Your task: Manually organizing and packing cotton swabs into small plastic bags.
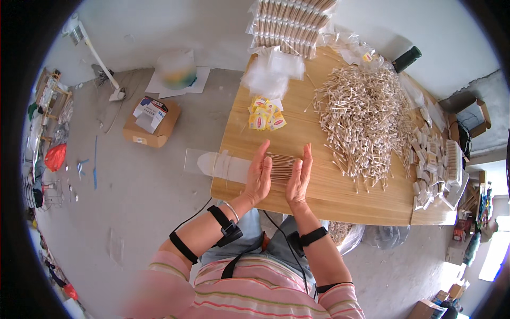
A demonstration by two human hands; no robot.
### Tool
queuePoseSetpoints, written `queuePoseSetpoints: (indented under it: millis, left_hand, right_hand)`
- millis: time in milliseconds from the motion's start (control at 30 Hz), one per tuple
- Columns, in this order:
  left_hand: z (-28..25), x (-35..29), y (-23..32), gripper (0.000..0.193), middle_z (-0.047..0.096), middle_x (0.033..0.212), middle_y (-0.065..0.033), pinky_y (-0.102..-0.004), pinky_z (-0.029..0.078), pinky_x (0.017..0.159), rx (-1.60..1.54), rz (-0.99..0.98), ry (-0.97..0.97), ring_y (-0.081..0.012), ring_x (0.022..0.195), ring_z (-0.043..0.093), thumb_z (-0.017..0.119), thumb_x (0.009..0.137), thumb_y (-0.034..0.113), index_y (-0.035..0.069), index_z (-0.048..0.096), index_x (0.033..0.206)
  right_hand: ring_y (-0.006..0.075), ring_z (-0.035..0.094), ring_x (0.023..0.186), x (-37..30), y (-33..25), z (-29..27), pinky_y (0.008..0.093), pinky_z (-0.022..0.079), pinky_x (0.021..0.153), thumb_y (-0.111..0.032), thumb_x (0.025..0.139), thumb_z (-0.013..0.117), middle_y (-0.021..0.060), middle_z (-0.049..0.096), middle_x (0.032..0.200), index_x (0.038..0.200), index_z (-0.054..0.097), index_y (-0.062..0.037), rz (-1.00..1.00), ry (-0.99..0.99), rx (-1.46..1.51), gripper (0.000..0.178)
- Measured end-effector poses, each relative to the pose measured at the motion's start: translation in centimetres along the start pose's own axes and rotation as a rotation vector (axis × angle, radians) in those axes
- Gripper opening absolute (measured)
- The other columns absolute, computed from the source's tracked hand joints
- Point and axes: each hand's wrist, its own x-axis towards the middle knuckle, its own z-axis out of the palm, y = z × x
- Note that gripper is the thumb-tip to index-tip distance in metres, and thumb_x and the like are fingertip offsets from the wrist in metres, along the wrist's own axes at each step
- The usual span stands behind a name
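A bundle of brown-stemmed cotton swabs (282, 167) lies crosswise between my hands, low over the front of the wooden table. My left hand (258, 176) presses the bundle's left end with its palm side, fingers straight and held together. Against the right end, my right hand (299, 178) does the same, fingers also straight. Next to my left hand, a white strip with a rounded end (236, 168) lies on a clear sheet that sticks out past the table's left edge. Small yellow-and-white packets (264, 115) lie beyond my left hand. A large heap of loose cotton swabs (366, 114) spreads to the right.
White plastic bags (273, 73) lie at the far left of the table (329, 204), before stacked packs of swabs (289, 24). A dark cylinder (407, 59) stands behind the heap. Small white packs (434, 167) crowd the right edge. A cardboard box (150, 130) sits on the floor.
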Motion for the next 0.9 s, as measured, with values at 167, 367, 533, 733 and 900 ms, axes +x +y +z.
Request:
queuePoseSetpoints:
  millis: [167,367,533,733,900]
  left_hand:
    - [-0.5,1.3,-1.0,0.064,0.037,0.145,-0.0182,-0.0354,0.025,0.112,-0.265,-0.033,0.047,-0.0238,0.135,0.034,0.038,0.101,0.045,-0.003,0.031,0.143]
    - [-1.2,1.3,-1.3,0.068,0.034,0.147,-0.0178,-0.036,0.024,0.113,-0.249,-0.034,-0.005,-0.0238,0.137,0.031,0.037,0.1,0.048,-0.004,0.029,0.144]
    - [-1.0,1.5,-1.8,0.068,0.033,0.148,-0.0171,-0.0364,0.023,0.113,-0.373,-0.045,-0.032,-0.0242,0.137,0.031,0.036,0.1,0.048,-0.004,0.029,0.143]
    - [-1.4,1.5,-1.7,0.069,0.033,0.148,-0.0166,-0.0364,0.022,0.114,-0.341,-0.039,-0.043,-0.0249,0.138,0.03,0.035,0.1,0.049,-0.004,0.028,0.144]
    - [-1.7,0.4,-1.5,0.071,0.034,0.147,-0.0153,-0.0358,0.022,0.114,-0.378,-0.081,-0.032,-0.0233,0.137,0.03,0.034,0.099,0.051,-0.003,0.03,0.144]
  right_hand:
    - [0.0294,0.015,0.144,1.1,1.1,-0.4,0.0393,0.017,0.115,-0.035,0.103,0.035,0.0187,0.013,0.156,0.146,0.021,0.0009,0.106,0.061,0.132,0.058]
    - [0.0208,0.039,0.128,0.7,0.0,0.9,0.0322,0.031,0.106,-0.036,0.103,0.036,0.0167,0.031,0.149,0.145,0.027,0.0014,0.024,-0.102,-0.033,0.057]
    - [0.0368,0.036,0.13,1.7,-1.1,0.1,0.0435,0.025,0.111,-0.026,0.101,0.039,0.0217,0.041,0.139,0.135,0.038,0.0034,-0.005,-0.144,-0.125,0.046]
    - [0.0355,0.048,0.108,0.9,-0.5,-0.7,0.0432,0.035,0.101,-0.013,0.097,0.044,0.0183,0.056,0.116,0.123,0.051,0.0008,-0.197,-0.34,-0.345,0.03]
    - [0.0332,0.048,0.118,0.1,0.5,-1.2,0.0407,0.035,0.104,-0.017,0.099,0.043,0.0181,0.055,0.124,0.123,0.052,0.0006,0.138,-0.098,0.067,0.031]
